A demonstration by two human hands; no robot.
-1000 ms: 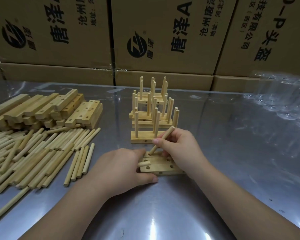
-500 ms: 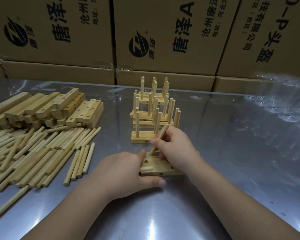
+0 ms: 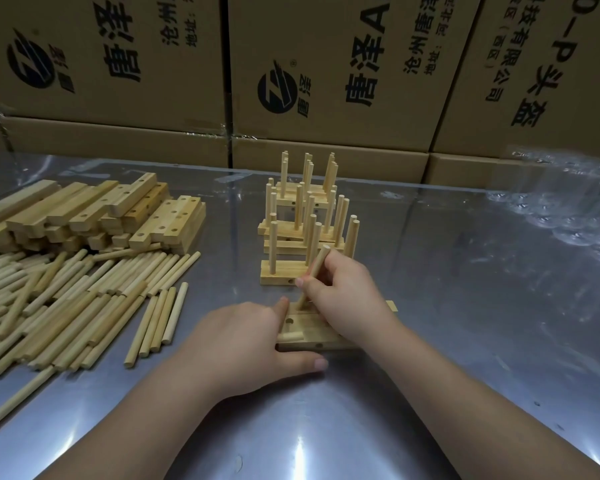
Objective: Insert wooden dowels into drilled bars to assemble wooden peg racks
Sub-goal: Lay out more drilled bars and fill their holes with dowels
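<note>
At your far left lay the stock: the drilled bars (image 3: 94,216) stacked at the back and the loose dowels (image 3: 66,299) spread in front of them on the counter (image 3: 465,323), near enough, I would judge, for your left hand to fetch from without a stretch. Your left hand (image 3: 243,344) gripped the left end of the bar (image 3: 309,328) lying flat before you, thumb along its near face and forefinger at its far edge, so the bar could not slide or twist under a push. A spare dowel (image 3: 290,337) poked out from under that hand's fingers. It looked tucked in ready for the next hole, though the hand hid most of it and I could not be sure how it was held. Just behind the bar stood the finished racks (image 3: 305,216), pegs upright, out of the way yet close. Your right hand (image 3: 347,299) pinched the dowel (image 3: 316,266) partway along, its top leaning away to the right and its lower tip at a hole near the bar's far left corner. By my judgement the peg was only started and needed straightening and pressing home. At the far right, crumpled clear plastic (image 3: 568,209) lay well apart from the work.
</note>
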